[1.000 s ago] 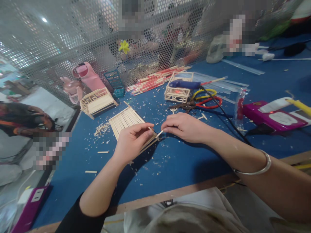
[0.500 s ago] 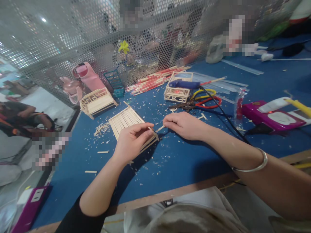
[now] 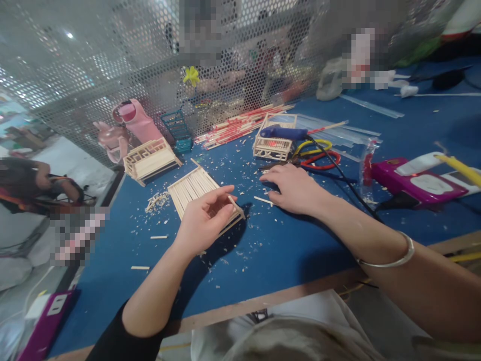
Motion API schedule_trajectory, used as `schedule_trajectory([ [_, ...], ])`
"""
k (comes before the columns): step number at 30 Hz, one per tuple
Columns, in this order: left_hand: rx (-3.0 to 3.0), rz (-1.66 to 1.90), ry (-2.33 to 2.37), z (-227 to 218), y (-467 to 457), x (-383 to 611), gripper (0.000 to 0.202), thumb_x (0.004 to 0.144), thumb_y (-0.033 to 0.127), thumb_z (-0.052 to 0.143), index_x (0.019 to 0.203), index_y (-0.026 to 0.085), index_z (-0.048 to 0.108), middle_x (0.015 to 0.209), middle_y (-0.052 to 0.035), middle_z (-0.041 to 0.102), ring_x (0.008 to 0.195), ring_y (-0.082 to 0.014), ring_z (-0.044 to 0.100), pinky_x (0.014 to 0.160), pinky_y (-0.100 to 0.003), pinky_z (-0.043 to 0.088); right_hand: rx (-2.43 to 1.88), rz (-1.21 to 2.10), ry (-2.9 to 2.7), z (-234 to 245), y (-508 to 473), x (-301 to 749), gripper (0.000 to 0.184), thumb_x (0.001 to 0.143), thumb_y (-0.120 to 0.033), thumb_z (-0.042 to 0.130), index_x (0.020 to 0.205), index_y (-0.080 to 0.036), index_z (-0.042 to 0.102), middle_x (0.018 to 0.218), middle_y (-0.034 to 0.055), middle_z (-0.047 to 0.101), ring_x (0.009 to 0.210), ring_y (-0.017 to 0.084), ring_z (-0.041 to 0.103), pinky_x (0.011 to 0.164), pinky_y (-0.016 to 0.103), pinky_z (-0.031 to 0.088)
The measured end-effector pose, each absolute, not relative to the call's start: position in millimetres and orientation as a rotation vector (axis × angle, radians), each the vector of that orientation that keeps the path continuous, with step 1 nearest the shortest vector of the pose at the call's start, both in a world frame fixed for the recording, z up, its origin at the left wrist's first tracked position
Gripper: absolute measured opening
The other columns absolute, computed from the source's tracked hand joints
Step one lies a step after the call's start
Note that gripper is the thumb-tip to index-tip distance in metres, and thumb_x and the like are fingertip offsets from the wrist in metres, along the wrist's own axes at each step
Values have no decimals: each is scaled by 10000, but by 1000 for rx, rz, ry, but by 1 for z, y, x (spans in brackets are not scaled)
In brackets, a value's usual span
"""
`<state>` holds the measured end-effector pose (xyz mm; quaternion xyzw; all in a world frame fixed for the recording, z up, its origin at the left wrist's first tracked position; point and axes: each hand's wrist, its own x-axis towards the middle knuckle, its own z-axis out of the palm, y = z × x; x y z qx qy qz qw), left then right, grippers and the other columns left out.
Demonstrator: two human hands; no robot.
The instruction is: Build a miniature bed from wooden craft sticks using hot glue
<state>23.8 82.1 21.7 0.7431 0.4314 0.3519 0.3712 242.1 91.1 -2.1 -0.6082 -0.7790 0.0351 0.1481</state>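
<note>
My left hand (image 3: 201,220) rests over the lower right part of a flat panel of thin wooden sticks (image 3: 193,183), thumb and fingers apart with nothing visibly pinched between them. My right hand (image 3: 295,188) is low over the table, its fingers spread and reaching to the pliers (image 3: 319,154), which have one yellow and one red handle. Their jaws are partly hidden behind the fingers; I cannot tell whether they touch. A short wooden stick (image 3: 263,200) lies on the blue table just under the right thumb.
Behind stand a small wooden bench model (image 3: 152,160) and a stick frame (image 3: 272,145) with a blue-handled tool (image 3: 283,132) across it. Red-marked sticks (image 3: 244,125) lie by the perforated screen. A purple glue gun (image 3: 417,180) is at right. Scraps (image 3: 158,201) litter the table.
My right hand has let go of the short stick, which now lies on the table, and has moved right toward the pliers with its fingers opening. The left hand has barely moved.
</note>
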Motion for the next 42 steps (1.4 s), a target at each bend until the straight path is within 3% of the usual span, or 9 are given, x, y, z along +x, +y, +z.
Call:
schedule_trajectory([
  [7,1865,942,1112,24,83,23,412,741,226,595,1139,122,573,942,-99,708,885,-175,671,825,-324,536,-1811,165,-2100,13,79,239,318,902,-372,435,865,-177,683,826,95,690,794,239,625,680,333,426],
  [9,1850,987,1146,26,84,20,386,734,224,593,1106,124,587,922,-92,713,884,-179,672,826,-328,536,-1841,137,-2188,21,72,242,253,876,-262,466,1013,-193,668,907,106,695,804,242,628,648,324,421],
  [12,1824,1063,1182,27,88,12,348,724,233,598,1058,134,608,899,-82,718,879,-183,673,831,-332,531,-1761,22,-2368,40,70,253,547,722,-181,618,1262,-210,535,1157,134,628,936,292,601,666,341,441],
  [16,1847,1160,1240,26,92,2,301,738,232,580,1025,153,628,916,-73,711,833,-169,662,775,-299,522,-1985,-112,-2252,68,99,271,299,870,-311,434,1010,-185,667,949,134,680,887,311,612,674,394,445],
  [19,1950,1254,1379,26,92,-2,278,748,214,554,1009,166,638,929,-58,692,685,-122,606,641,-249,490,-2039,-358,-2123,68,135,285,445,819,-330,525,1221,-142,549,1183,189,602,1042,358,558,731,419,446],
  [23,2022,1393,1468,26,92,-4,264,753,203,541,997,167,633,892,-37,661,608,-97,537,578,-225,457,-2187,49,-2151,52,166,297,576,760,-421,618,1235,-105,539,1184,194,618,1002,330,599,762,387,469],
  [29,2096,1329,1396,23,91,-4,241,772,216,534,976,154,645,839,-42,680,616,-106,569,609,-237,482,-2051,-16,-2142,49,175,296,611,754,-467,620,1257,-129,537,1222,180,605,1048,327,593,820,400,468],
  [37,2003,983,1087,25,86,6,400,813,320,540,1174,151,571,1001,-108,718,918,-184,673,837,-347,527,-1904,33,-2056,42,182,294,355,829,-389,554,1082,-162,656,1080,122,682,961,266,621,792,340,462],
  [42,1979,920,1058,26,88,17,275,798,312,568,1027,181,649,934,-74,740,862,-189,694,812,-349,545,-1791,45,-1634,45,168,295,449,777,-370,607,1148,-116,605,1091,138,661,967,277,609,822,377,464],
])
